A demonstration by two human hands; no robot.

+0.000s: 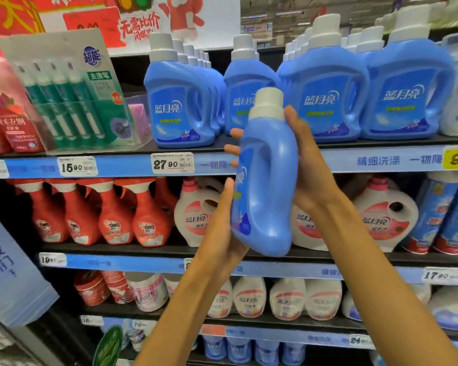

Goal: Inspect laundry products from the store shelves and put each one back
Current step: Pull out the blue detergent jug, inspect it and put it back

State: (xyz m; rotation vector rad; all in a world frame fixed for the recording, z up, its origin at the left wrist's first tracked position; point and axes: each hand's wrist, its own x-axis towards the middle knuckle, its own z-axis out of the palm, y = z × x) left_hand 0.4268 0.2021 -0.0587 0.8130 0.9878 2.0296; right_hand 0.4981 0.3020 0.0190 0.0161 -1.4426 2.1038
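A blue detergent bottle [265, 180] with a white cap is held in front of the shelves, turned so its handle side faces me. My right hand [308, 165] grips it from the right, thumb near the cap, fingertips showing past its left edge. My left hand [222, 231] holds the bottle's lower left side, thumb up along the label. Behind it, the top shelf [381, 159] carries rows of the same blue bottles [325, 96], with a gap between two of them just behind the cap.
Green stain-pen packs [72, 99] and pink pouches [8, 120] fill the top shelf's left. Below stand red spray bottles [111, 217] and white jugs with pink labels [384, 215]. Lower shelves hold more white bottles [286, 299]. A blue sign [8, 268] juts out at left.
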